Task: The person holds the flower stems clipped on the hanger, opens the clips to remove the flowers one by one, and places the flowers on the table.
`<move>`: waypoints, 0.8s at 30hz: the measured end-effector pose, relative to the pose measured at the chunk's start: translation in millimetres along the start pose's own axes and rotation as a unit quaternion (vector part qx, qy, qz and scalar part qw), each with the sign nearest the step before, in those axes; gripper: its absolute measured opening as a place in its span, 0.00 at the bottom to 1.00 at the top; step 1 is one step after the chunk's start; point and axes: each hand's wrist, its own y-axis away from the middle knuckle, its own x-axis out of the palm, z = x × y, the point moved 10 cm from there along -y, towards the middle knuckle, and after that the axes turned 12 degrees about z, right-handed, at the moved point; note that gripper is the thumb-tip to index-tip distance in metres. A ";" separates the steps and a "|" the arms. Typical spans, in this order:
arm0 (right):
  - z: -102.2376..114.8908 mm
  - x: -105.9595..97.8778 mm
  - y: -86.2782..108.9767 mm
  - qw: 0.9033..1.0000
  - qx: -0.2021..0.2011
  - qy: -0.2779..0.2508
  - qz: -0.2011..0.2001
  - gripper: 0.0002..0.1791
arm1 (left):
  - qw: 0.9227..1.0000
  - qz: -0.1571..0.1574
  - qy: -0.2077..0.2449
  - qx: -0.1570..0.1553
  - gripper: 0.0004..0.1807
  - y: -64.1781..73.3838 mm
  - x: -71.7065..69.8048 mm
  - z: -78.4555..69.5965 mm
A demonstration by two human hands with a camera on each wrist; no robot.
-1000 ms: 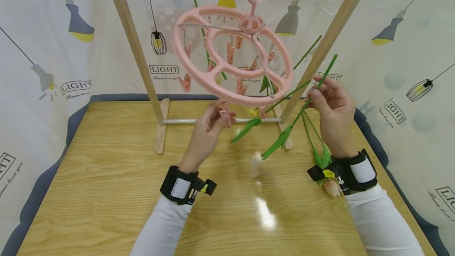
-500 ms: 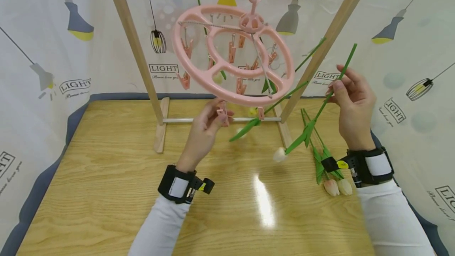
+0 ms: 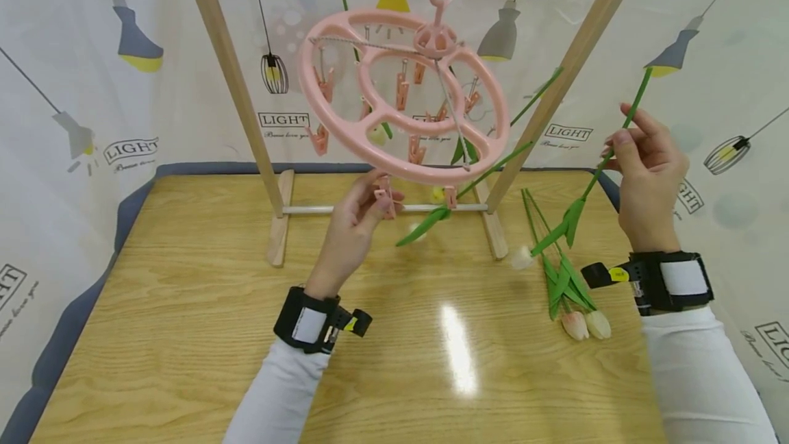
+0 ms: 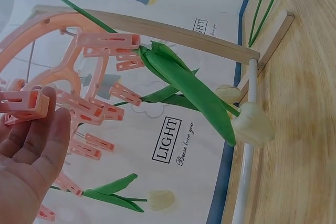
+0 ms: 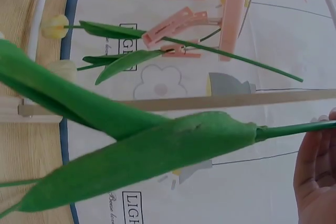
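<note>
My left hand pinches a pink clothespin hanging at the front of the round pink clip hanger. In the left wrist view this clothespin lies against the fingers, with no flower in it. Off to the right, my right hand holds an artificial white tulip by its green stem, between thumb and fingers. The tulip's white bloom points down and left, above the table. Its broad leaves fill much of the right wrist view.
Two more tulips lie on the wooden table at the right. Several tulips, one with a drooping leaf, hang from the hanger's clothespins. A wooden stand with a white lower bar carries the hanger. Printed cloth surrounds the table.
My right hand has moved right with the tulip, away from the hanger, uncovering the two tulips lying on the table. My left hand stays at the clothespin, nearly still.
</note>
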 end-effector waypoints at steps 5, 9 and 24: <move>1.5 -6.5 -2.3 0.999 0.004 0.044 0.002 0.17 | 1.000 0.000 0.001 0.006 0.24 -0.2 0.2 0.0; 0.3 -13.9 -3.6 0.997 0.015 0.070 0.002 0.17 | 1.000 -0.001 -0.002 0.009 0.24 0.1 -0.4 -0.7; -11.7 -56.7 -10.7 0.984 0.126 0.118 -0.048 0.15 | 1.000 -0.002 -0.009 0.022 0.24 2.2 -1.2 -2.1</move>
